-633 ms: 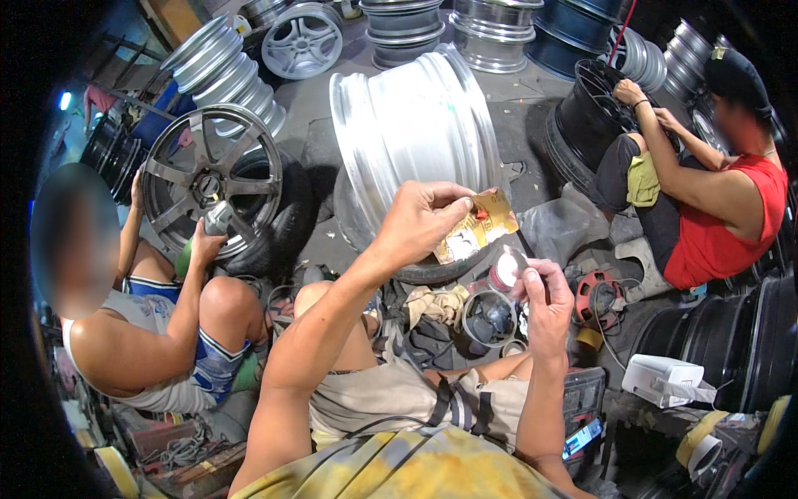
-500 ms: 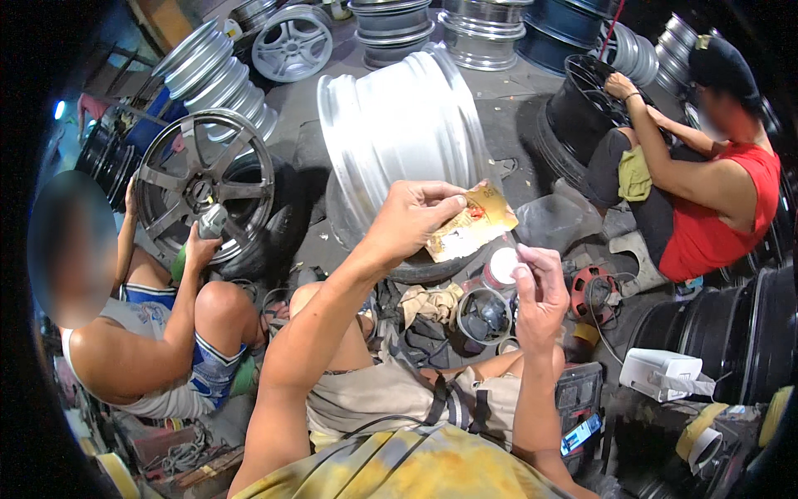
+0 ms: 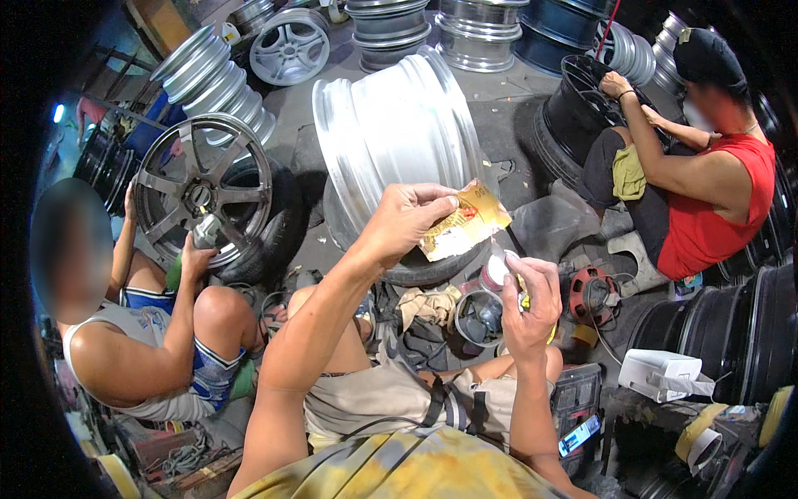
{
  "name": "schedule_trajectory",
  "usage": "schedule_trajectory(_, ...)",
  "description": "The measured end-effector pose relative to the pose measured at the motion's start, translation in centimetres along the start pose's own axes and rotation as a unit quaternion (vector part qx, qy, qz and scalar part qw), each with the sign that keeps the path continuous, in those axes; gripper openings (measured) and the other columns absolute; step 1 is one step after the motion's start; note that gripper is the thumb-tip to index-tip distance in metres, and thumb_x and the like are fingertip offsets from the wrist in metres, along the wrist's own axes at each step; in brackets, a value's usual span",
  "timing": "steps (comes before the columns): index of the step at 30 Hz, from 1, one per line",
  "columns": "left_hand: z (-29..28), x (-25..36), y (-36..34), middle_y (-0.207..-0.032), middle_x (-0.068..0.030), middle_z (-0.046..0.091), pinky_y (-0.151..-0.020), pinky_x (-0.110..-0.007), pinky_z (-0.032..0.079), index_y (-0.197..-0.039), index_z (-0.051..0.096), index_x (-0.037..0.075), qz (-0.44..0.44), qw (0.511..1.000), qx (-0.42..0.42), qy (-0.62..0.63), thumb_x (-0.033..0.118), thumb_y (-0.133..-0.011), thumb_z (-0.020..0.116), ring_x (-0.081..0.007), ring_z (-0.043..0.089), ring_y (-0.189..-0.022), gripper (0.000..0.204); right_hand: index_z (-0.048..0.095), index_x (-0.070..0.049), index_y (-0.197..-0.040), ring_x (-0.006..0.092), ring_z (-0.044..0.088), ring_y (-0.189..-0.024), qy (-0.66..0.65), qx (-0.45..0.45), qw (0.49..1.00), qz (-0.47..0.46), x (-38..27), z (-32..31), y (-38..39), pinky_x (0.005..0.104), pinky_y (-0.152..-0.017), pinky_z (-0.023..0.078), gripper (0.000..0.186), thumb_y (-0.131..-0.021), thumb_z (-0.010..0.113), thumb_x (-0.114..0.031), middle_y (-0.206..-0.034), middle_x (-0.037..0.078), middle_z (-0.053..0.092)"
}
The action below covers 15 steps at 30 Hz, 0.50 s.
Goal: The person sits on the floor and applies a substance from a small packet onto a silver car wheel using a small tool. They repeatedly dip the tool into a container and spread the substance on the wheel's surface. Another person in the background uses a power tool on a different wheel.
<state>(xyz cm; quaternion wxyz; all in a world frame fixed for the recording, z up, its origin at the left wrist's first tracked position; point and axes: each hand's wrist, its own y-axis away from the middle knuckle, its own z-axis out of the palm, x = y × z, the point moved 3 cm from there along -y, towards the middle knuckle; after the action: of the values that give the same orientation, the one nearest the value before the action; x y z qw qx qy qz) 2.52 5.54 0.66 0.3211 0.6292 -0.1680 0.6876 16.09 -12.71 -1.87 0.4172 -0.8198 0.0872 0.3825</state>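
Observation:
My left hand [image 3: 403,220] pinches a torn gold printed card [image 3: 465,216] with a small red blob on it, held in front of a large silver wheel rim [image 3: 382,133]. Lower right of the card, my right hand [image 3: 532,308] has curled fingers around a small thin scraper [image 3: 502,254], its shape partly hidden. Behind that hand are a red can with a white top [image 3: 497,272] and a round container [image 3: 474,320] with dark contents. Crumpled cloth [image 3: 428,303] lies beside them.
A seated co-worker [image 3: 116,349] at left holds a power tool by a grey rim [image 3: 170,158]. Another in red [image 3: 715,224] works on a black rim at right. Stacked rims [image 3: 474,33], black rims [image 3: 715,333], a white box [image 3: 661,374] and a cord reel [image 3: 586,295] surround me.
My view has shifted slightly, moving the scene left in frame. My left hand still holds the card, now a little further left. My right hand has moved slightly left, fingers still bent.

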Motion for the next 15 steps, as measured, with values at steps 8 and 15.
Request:
schedule_trajectory(8, 0.8, 0.8, 0.3, -0.090, -0.0054, 0.073, -0.068, -0.022, 0.053, -0.109, 0.072, -0.006, 0.091, 0.989, 0.008, -0.112, 0.012, -0.096, 0.066, -0.0058, 0.063, -0.078, 0.023, 0.070, -0.001, -0.111, 0.0236, 0.064, -0.084, -0.042, -0.025, 0.998, 0.049, -1.1, 0.1, -1.2, 0.0339, -0.073, 0.052, 0.026, -0.086, 0.065, 0.005, -0.099, 0.013, 0.063)
schedule_trajectory(15, 0.4, 0.2, 0.1, -0.091, -0.0043, 0.072, -0.068, -0.020, 0.053, -0.111, 0.072, -0.005, 0.112, 0.986, -0.006, -0.122, 0.012, -0.097, 0.066, -0.0048, 0.064, -0.078, 0.023, 0.070, -0.001, -0.109, 0.0213, 0.063, -0.082, -0.035, -0.027, 0.998, 0.035, -1.1, 0.3, -1.7, 0.0324, -0.071, 0.052, 0.024, -0.087, 0.063, 0.006, -0.096, 0.012, 0.063)
